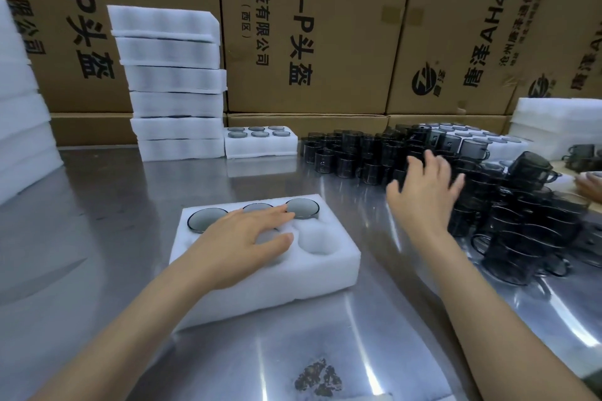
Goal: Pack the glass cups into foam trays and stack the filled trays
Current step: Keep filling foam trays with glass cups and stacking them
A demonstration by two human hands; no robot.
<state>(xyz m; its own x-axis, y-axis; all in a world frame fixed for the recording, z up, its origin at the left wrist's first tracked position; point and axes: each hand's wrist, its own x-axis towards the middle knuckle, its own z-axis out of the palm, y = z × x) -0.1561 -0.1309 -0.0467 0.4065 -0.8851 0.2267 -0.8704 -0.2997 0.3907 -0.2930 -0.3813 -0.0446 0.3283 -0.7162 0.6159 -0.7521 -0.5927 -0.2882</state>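
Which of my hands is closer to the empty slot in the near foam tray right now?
Left. Your left hand rests flat on the near foam tray, fingertips just beside the empty slot. Your right hand is off the tray, reaching toward the loose glass cups.

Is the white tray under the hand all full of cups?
No, the foam tray under the left hand has a bare pocket at its near right, with no cup in it.

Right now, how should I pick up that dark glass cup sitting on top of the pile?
Grip the top cup around its body, coming from above and the left. It lies tilted on the pile of cups with its handle toward the right, so the left side is bare. The right hand is nearest.
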